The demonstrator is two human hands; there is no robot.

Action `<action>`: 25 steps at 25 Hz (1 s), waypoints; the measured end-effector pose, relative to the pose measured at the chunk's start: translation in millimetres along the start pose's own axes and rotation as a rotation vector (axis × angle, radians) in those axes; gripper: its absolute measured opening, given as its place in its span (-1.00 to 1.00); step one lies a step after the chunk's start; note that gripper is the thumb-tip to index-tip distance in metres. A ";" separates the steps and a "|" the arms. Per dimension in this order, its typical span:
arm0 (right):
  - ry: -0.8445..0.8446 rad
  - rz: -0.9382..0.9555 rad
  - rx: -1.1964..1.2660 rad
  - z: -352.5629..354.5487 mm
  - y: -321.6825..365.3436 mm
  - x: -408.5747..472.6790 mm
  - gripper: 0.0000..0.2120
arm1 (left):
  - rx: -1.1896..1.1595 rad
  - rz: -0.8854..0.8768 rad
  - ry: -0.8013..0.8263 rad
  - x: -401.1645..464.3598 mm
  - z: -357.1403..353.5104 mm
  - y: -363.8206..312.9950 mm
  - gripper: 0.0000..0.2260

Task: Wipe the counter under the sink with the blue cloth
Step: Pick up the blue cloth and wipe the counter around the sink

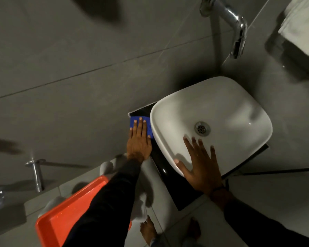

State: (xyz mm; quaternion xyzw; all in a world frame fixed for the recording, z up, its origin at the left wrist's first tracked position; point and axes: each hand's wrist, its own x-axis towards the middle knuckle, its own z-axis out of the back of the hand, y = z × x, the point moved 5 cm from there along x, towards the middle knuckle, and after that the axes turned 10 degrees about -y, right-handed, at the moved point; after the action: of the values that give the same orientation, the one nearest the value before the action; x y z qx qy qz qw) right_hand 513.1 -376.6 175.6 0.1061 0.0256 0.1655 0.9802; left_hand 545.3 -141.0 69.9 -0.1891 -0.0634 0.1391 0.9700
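A blue cloth [149,126] lies flat on the black counter [160,162], on the strip left of the white sink [227,107]. My left hand [139,141] presses down on the cloth with fingers stretched out; the fingers cover most of it. My right hand [200,162] rests open on the sink's near rim, fingers spread into the basin, just short of the drain [202,128]. The counter shows only as a dark band around the sink's left and near sides.
A chrome tap [236,27] juts from the grey tiled wall above the sink. An orange tray [68,213] sits low at left under my left arm, beside a chrome wall fitting [36,172]. A white towel [301,27] hangs top right. My bare feet [148,230] stand below.
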 end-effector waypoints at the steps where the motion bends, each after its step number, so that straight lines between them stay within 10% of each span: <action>1: 0.006 -0.006 0.011 -0.3 0.2 0.6 -0.18 | 0.000 -0.013 0.000 -12.2 -1.6 -2.3 -0.42; 13: 0.067 -0.060 0.040 -4.0 -3.0 3.6 -0.13 | 0.034 -0.232 -0.019 57.6 -5.6 30.1 -0.40; 25: 0.026 -0.055 0.141 -1.6 -1.8 2.3 -0.18 | -0.094 0.133 -0.119 -26.9 -10.2 13.4 -0.43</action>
State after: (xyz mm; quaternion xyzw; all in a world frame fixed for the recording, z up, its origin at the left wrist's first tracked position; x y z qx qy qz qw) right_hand 515.7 -377.1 173.6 0.1719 0.0529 0.1375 0.9740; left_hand 518.1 -140.6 53.5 -0.2297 -0.1149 0.2111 0.9431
